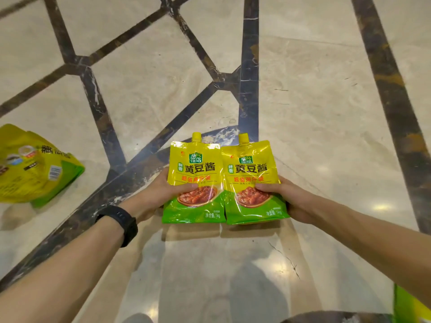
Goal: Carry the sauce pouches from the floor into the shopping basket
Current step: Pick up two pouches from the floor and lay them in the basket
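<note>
Fingers (163, 177) of the left hand (152, 194) are curled round the left edge of the left pouch (196, 169). The thumb is laid across its printed front, and the other fingertips are hidden behind it. The right pouch (253, 170) is gripped in the same way by the right hand (289, 198), with the thumb pressed on the front near the picture of the sauce and the rest of the fingers wrapped behind.

Both pouches are held upright above the floor (314, 113), side by side and touching along their inner edges, with the right one slightly overlapped by the left. Yellow upper halves, green bases and yellow spout caps pointing away from the person can be seen, with the labels turned toward the camera.

A black wristband (122, 223) is worn on the left wrist, and both forearms are stretched forward.

Well to the left, a pile of pouches (35, 166) of the same yellow and green is seen lying flat on the floor, partly cut off by the frame edge. The floor is of pale polished marble crossed by dark inlaid strips. At the bottom right corner a green and yellow object (410, 307) is cut off by the frame, and what it is cannot be told.
</note>
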{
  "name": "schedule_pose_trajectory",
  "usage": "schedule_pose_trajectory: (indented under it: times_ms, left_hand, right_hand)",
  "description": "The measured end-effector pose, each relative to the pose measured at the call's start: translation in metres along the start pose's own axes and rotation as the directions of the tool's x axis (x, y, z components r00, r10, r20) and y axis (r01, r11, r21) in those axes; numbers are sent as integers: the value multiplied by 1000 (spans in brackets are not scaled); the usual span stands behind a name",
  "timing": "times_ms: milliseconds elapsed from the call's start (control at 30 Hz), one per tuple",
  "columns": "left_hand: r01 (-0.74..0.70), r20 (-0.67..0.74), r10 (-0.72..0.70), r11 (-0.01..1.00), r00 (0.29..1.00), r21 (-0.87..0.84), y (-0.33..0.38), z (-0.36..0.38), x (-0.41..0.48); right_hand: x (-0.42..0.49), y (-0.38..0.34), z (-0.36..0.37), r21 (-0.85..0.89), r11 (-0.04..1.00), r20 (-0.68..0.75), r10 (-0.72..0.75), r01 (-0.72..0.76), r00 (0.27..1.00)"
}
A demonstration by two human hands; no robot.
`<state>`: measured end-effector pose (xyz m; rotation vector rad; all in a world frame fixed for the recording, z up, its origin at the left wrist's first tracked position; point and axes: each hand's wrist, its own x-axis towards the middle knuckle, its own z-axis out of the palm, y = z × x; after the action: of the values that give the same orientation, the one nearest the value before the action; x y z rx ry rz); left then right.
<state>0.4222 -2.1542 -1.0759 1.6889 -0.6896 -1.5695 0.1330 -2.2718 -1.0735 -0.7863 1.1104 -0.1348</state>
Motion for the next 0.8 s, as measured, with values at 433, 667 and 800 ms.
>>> schedule_pose_trajectory:
  times_ms: [433,667,800]
  left_hand:
    - [-83,-250,62,994,966,-71,-27,23,-10]
    - [-49,-303,-10,981,953,-187,-38,32,-57]
    - [-74,-287,28,986,958,-152,20,36,-107]
  right_hand:
    - [-1,3,10,-21,1000,-112,-20,18,994]
    - [-36,5,24,-47,999,-79,10,-13,997]
    - [-105,-29,38,-29,1000,-106,-10,7,994]
